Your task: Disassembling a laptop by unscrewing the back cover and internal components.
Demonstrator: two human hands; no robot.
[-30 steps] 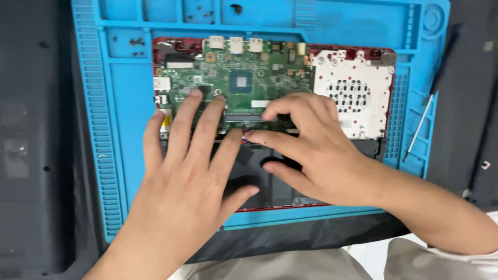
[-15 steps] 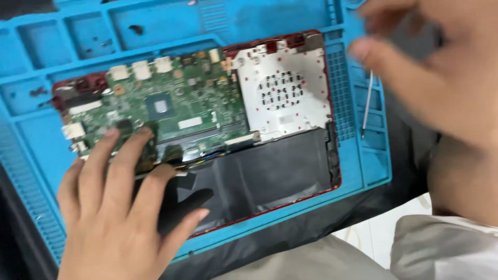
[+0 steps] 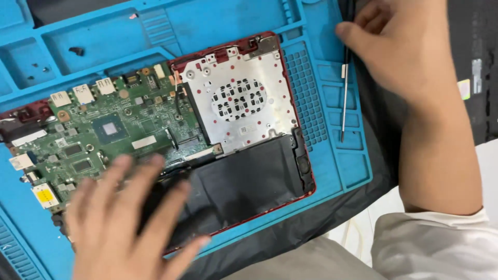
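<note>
Resting flat with fingers spread, your left hand (image 3: 124, 223) grasps nothing and presses the opened laptop (image 3: 171, 140) onto the blue mat (image 3: 332, 103). Your right hand (image 3: 399, 46) is closing its fingertips on the top of the screwdriver (image 3: 344, 96); it lies just right of the laptop, its long axis running toward you.

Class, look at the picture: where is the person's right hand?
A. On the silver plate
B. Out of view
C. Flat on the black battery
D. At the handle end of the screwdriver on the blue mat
D: the right hand is at the top of the screwdriver lying on the mat, away from the laptop.
</note>
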